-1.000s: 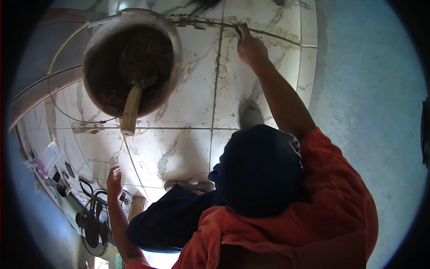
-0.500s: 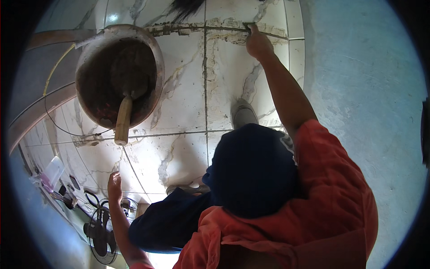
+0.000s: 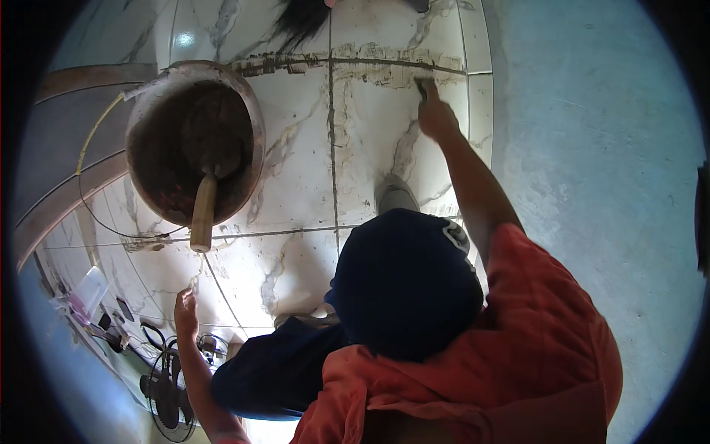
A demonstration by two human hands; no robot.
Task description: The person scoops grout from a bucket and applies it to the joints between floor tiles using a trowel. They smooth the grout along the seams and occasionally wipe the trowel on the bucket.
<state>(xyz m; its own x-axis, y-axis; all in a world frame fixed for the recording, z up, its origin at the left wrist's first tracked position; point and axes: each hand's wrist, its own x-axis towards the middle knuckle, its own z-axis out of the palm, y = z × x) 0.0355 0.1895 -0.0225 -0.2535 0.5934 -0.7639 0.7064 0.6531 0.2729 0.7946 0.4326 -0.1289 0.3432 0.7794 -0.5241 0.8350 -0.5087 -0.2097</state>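
On marble-patterned white tiles [image 3: 292, 170], my right hand [image 3: 436, 115] grips a small dark tool [image 3: 422, 86] just below a grout line smeared with grey mortar [image 3: 392, 65]. My left hand [image 3: 186, 307] is low on the left, fingers slightly curled and apart, with nothing visible in it. Between it and the far grout line sits a round bucket [image 3: 251, 140] with dark mortar inside and a wooden-handled trowel [image 3: 202, 214] resting in it. My bent, navy-clad legs [image 3: 274, 370] fill the lower middle, a grey shoe [image 3: 396, 198] showing beyond one knee.
Black bristles [image 3: 299, 18] show at the top edge. A standing fan [image 3: 168, 385], cables and small items, including a clear plastic piece [image 3: 92, 285], lie at lower left. A pale blue plastered surface [image 3: 592, 185] runs along the right, and a curved wooden frame [image 3: 44, 211] along the left.
The scene has shifted down and somewhat left in the picture. My right hand, still gripping the tool, has drawn a little toward me from the grout line.
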